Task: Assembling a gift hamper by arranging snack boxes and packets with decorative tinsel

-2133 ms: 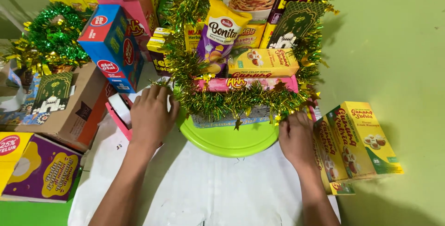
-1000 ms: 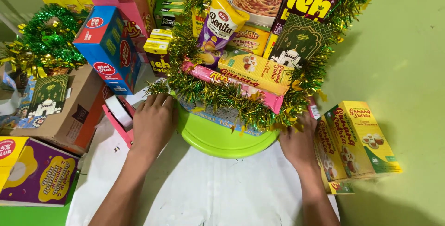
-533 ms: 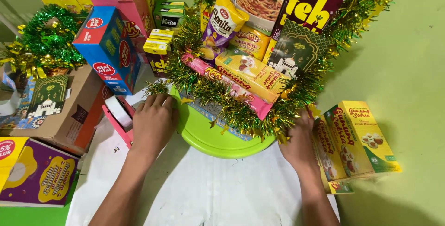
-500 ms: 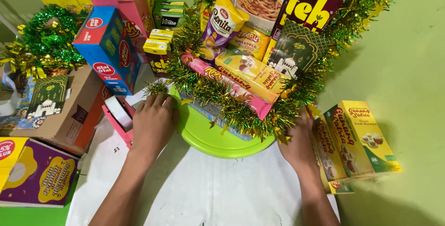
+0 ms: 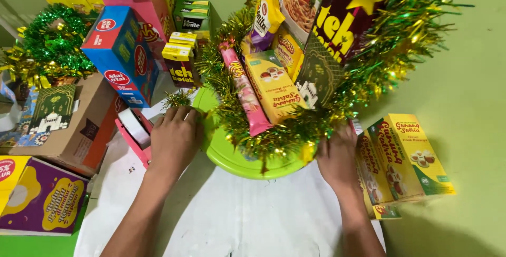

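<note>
The left hand [image 5: 176, 138] lies with fingers together, pressed flat on the left edge of the lime green round tray [image 5: 232, 157], while the right hand [image 5: 337, 157] curls its fingers into the tinsel at the tray's right edge. The tray sits on white paper [image 5: 237, 220], tilted, ringed in green-gold tinsel [image 5: 274, 136] and stacked with snack boxes, a pink wafer pack [image 5: 245, 91] and a yellow biscuit box [image 5: 274, 85]. Just right of it lie two yellow-green boxes [image 5: 403, 159]; a pink tape dispenser [image 5: 134, 133] lies left.
</note>
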